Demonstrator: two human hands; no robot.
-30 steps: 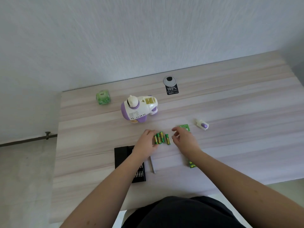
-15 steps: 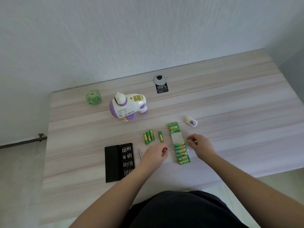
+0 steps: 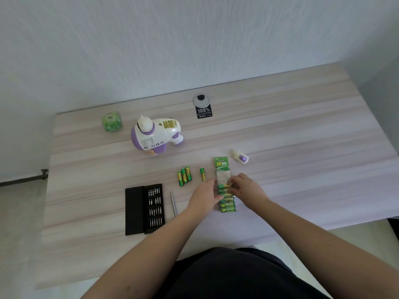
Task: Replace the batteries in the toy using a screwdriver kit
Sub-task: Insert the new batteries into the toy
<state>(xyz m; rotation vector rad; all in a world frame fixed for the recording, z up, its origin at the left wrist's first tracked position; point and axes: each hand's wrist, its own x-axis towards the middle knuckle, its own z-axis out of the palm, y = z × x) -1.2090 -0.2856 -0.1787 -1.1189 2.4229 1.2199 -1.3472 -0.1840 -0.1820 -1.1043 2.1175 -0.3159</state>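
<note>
A white and purple toy (image 3: 154, 134) lies on its side with its battery bay open. Three loose green batteries (image 3: 184, 175) lie together in front of it, and a single battery (image 3: 202, 173) lies to their right. A long green battery pack (image 3: 224, 184) lies flat on the table. My left hand (image 3: 206, 195) holds the pack's left edge and my right hand (image 3: 246, 187) pinches at a battery in its middle. The open black screwdriver kit (image 3: 144, 209) lies at the left, with a thin screwdriver (image 3: 173, 202) beside it. The toy's battery cover (image 3: 240, 156) lies right of the pack.
A green cube-shaped object (image 3: 111, 121) sits at the table's (image 3: 302, 147) back left. A grey cable grommet with a black label (image 3: 203, 106) is at the back middle. The wall runs along the far edge.
Both hands have drawn back from the loose batteries and closed in on the battery pack, left hand on its left side, right hand on its middle. The camera has also tilted.
</note>
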